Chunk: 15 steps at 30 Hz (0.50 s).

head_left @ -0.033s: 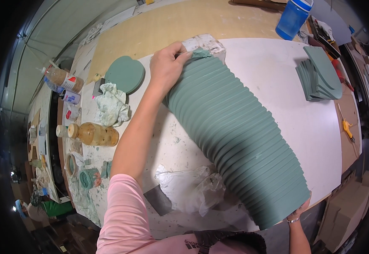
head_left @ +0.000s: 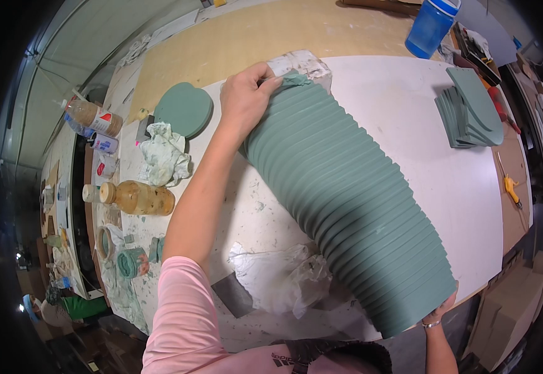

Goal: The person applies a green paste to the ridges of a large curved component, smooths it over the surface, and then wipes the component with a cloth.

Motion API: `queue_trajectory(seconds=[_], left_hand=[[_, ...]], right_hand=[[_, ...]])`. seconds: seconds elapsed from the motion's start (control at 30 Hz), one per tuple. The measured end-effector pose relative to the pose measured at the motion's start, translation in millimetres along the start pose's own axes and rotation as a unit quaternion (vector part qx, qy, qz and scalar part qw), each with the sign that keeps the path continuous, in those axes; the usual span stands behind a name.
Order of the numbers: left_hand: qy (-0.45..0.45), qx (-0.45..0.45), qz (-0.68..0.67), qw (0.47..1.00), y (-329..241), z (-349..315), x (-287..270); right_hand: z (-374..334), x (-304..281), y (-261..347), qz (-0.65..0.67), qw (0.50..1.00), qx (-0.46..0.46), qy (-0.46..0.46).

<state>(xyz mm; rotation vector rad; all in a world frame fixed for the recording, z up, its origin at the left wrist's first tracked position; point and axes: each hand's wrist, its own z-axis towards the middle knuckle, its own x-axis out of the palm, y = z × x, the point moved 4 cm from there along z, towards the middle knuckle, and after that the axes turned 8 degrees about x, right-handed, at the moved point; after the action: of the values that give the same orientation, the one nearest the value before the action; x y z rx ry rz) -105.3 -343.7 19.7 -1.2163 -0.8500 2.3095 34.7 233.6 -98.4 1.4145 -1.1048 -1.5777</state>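
Observation:
A long row of overlapping, ridged green slabs (head_left: 352, 199) runs diagonally from the far middle of the table to its near right edge. My left hand (head_left: 246, 93) is closed at the row's far end, thumb on top beside a crumpled green scrap (head_left: 295, 79). A stained white block (head_left: 302, 62) stands just behind that end. At the near end, my right hand (head_left: 444, 306) holds the row from the side and below, its fingers mostly hidden. A crumpled white cloth (head_left: 281, 274) lies under the left side of the row.
Loose green slabs (head_left: 468, 112) stand stacked at the right, near a yellow-handled tool (head_left: 511, 190). A blue jar (head_left: 432, 31) sits at the far right. To the left are a round green slab (head_left: 184, 110), a crumpled rag (head_left: 165, 154), an amber bottle (head_left: 140, 198) and several small containers.

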Motion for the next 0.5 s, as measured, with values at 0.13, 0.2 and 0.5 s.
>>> queue_trajectory(seconds=[0.13, 0.2, 0.5], left_hand=[[-0.002, -0.006, 0.008, 1.0, -1.4, -0.3, -0.1], [-0.004, 0.002, 0.004, 1.0, -0.3, -0.3, -0.9], [0.002, -0.013, -0.028, 1.0, 4.4, -1.1, -2.9]], right_hand=[[0.5, -2.1, -5.2, 0.006, 1.0, -0.017, 0.003], [1.3, -2.9, -4.8, 0.002, 1.0, -0.027, 0.008], [1.0, -0.4, 1.0, -0.022, 1.0, -0.013, 0.001]])
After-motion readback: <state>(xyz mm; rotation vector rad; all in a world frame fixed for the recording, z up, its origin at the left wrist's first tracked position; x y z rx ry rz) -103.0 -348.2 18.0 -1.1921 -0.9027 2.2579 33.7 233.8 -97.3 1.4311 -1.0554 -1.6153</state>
